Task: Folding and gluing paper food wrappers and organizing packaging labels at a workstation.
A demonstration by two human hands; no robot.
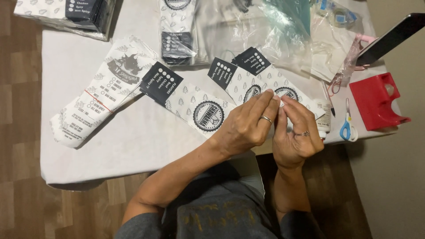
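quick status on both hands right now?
Left hand: fingers pinched shut on the printed paper sleeve.
Right hand: fingertips pinched on the same sleeve; exact grip hidden.

Open worktop point(133, 146) lies near-left, between the banded sleeve bundle point(99, 95) and the near edge. Far and centre, printed sleeves point(195, 108) and plastic bags point(265, 31) block passage. Right, scissors point(347, 128), a glue bottle point(324, 117) and a red holder point(376, 102) crowd the edge.

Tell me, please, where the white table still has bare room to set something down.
The white table is bare along its near edge, below the banded stack of printed paper sleeves, left of the left hand. The far side is crowded with clear plastic bags; blue-handled scissors fill the right.
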